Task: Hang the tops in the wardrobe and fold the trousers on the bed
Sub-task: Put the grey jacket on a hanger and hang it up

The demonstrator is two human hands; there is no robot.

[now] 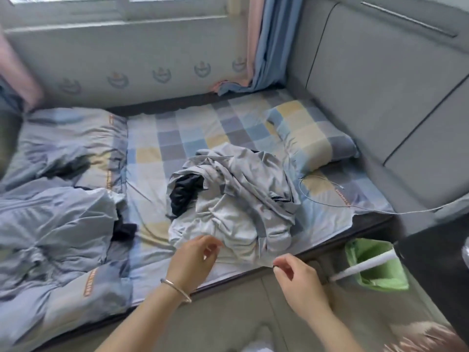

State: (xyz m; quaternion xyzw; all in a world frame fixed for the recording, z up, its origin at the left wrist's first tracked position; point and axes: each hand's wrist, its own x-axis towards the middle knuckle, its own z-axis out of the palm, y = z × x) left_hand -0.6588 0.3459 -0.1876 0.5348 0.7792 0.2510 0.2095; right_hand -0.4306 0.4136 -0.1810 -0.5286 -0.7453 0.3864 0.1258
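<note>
My left hand [193, 260] and right hand [297, 275], both lower center, pinch the near edge of the pale grey garment [228, 212]. It's crumpled in a heap w/ a dark piece [185, 194] at frame center on the checked bed [162, 153]. Rumpled blue duvet [55, 224] at left, pillow [309, 138] upper right, green-lined bin [378, 265] lower right on the floor.

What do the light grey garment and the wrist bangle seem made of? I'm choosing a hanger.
The crumpled light grey garment looks like thin, soft matte knit: it falls in fine folds. The thin silver bangle looks like polished metal, with bright glints.
</note>
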